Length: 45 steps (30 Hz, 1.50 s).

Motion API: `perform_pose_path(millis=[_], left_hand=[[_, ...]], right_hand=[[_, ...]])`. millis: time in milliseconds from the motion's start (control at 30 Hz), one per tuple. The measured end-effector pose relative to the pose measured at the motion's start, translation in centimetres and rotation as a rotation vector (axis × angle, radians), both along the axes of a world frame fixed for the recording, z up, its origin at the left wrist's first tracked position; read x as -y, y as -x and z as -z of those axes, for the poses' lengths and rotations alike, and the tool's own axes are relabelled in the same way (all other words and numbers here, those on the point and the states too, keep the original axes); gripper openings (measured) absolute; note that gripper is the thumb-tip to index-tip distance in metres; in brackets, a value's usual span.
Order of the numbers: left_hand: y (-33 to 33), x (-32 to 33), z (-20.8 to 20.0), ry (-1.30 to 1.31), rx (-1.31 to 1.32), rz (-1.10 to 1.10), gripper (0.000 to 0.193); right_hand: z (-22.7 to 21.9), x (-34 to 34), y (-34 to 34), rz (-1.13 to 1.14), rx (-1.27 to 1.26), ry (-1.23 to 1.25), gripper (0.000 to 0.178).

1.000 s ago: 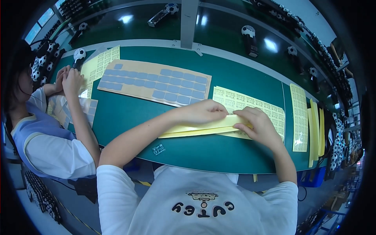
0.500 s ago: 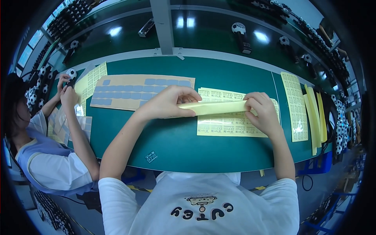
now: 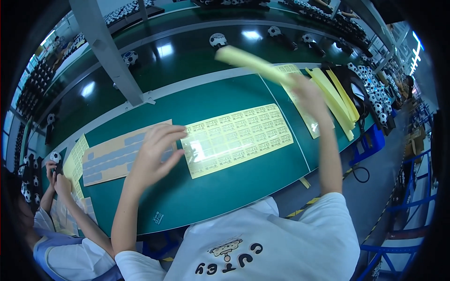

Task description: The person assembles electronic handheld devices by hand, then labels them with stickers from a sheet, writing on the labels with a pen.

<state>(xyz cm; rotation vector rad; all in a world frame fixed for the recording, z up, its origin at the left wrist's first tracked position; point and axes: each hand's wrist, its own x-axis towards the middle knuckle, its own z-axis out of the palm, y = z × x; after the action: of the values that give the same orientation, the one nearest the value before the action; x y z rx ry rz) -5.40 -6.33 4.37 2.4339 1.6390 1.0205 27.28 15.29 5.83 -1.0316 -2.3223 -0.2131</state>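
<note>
My left hand (image 3: 157, 152) hovers with fingers spread at the left edge of a yellow sheet of printed labels (image 3: 243, 138), which lies flat on the green table. Whether its fingertips touch the sheet, I cannot tell. Raised over the table's far right side, my right hand (image 3: 305, 93) is closed on a folded strip of yellow paper (image 3: 251, 63). Motion blurs that hand and the strip, whose free end points up and left. Beneath my right forearm, another yellow label sheet (image 3: 286, 70) is partly hidden.
Several folded yellow strips (image 3: 330, 96) lie at the table's right end, beside a black bag (image 3: 354, 84). A cardboard piece with grey stickers (image 3: 112, 150) is on the left. Past it, a co-worker's hands (image 3: 58, 178) hold a football-topped item. Similar items (image 3: 218, 40) stand on the conveyor behind a grey post (image 3: 108, 56).
My left hand has let go of the yellow strip. My right hand has carried the strip away to the far right, uncovering the label sheet. The whole view has turned to the right.
</note>
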Motion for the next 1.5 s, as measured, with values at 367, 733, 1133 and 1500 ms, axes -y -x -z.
perform_pose_path(millis=[367, 733, 1133, 1500], left_hand=[[-5.7, 4.4, -9.2, -0.002, 0.394, 0.422, 0.031], [-0.8, -0.2, -4.2, 0.029, 0.476, 0.075, 0.023], [-0.2, -5.8, 6.4, 0.178, -0.027, -0.115, 0.053], [-0.2, -6.3, 6.7, 0.246, 0.115, -0.206, 0.05]], right_hand=[[0.5, -6.3, -16.8, 0.421, -0.084, -0.002, 0.027], [3.1, 1.6, 3.6, -0.443, 0.04, 0.551, 0.032], [6.5, 4.0, 13.2, -0.531, 0.192, 0.418, 0.031], [6.5, 2.6, 14.0, -0.554, 0.153, 0.507, 0.024]])
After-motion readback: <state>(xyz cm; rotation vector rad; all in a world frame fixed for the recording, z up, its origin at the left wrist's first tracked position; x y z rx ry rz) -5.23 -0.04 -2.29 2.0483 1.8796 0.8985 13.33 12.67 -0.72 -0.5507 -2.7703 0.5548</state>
